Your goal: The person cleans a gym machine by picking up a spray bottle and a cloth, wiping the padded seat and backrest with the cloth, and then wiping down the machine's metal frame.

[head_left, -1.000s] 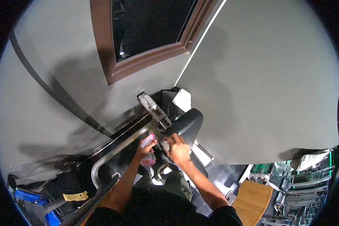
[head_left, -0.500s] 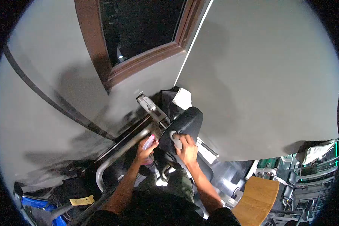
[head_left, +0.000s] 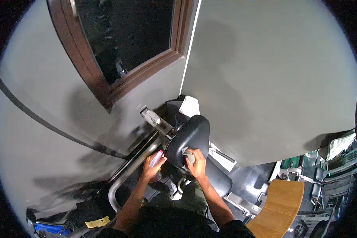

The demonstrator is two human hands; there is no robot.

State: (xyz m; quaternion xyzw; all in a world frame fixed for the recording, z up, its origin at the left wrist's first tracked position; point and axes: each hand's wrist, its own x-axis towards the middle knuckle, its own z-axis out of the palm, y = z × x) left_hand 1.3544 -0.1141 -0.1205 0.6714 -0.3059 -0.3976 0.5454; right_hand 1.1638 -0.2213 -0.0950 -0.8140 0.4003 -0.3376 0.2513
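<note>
My left hand is wrapped round a spray bottle with a pale, pink-tipped top; its lower part shows reddish below my fingers. It is held just left of a black padded backrest on an exercise machine. My right hand grips a light grey cloth, which is against the lower front of that pad. Below and to the right is the machine's black seat, partly behind my right forearm.
A curved metal rail runs along the left. Behind the backrest are a metal post and a white sheet-like object near the wall corner. A wooden board stands at the lower right, with more gym equipment beyond.
The view has shifted a little. Across the pad, my right hand and the cloth have moved slightly right and down. My left hand still holds the spray bottle beside it.
</note>
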